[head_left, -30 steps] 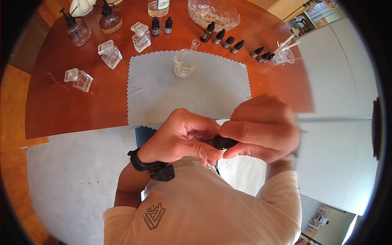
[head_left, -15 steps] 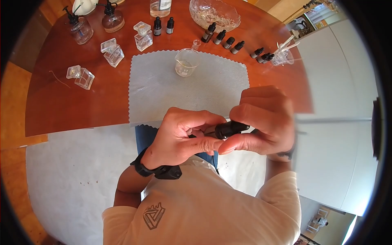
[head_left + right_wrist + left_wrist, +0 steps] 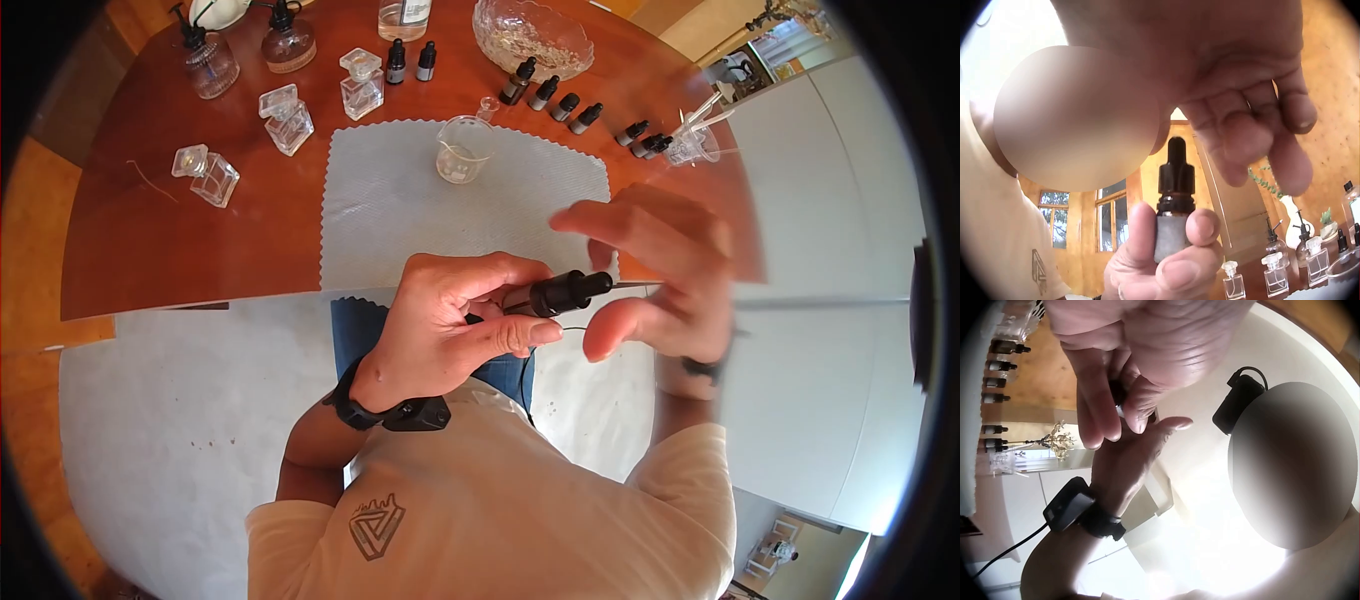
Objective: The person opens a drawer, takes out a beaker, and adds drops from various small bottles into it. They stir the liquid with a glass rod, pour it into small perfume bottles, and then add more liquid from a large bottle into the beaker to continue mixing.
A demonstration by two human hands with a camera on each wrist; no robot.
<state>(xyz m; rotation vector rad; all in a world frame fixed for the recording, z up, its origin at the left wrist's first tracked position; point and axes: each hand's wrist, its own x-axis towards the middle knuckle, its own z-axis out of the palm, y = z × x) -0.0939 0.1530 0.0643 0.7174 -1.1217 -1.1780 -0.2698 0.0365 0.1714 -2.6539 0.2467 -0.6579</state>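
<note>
My left hand [image 3: 455,330] grips a small dropper bottle [image 3: 1172,237] by its grey-labelled body. The black dropper cap [image 3: 575,292] points toward the right hand in the head view. Seen from the right wrist, the bottle stands upright between the left thumb and fingers, with its rubber bulb on top and dark amber showing below the cap. My right hand [image 3: 670,270] is just off the bulb, its thumb and fingers spread apart with nothing between them. In the left wrist view, the left fingers [image 3: 1097,400] hide most of the bottle.
A glass beaker [image 3: 463,160] stands on a grey cloth [image 3: 390,220]. Behind it are several dropper bottles [image 3: 565,106] and a glass bowl [image 3: 530,45]. Square perfume bottles [image 3: 288,125] stand left. A cup of sticks [image 3: 692,148] is at the right.
The right hand was pinching the bottle's black cap, then let go and drew away to the right with its fingers spreading. The left hand has kept its grip on the bottle.
</note>
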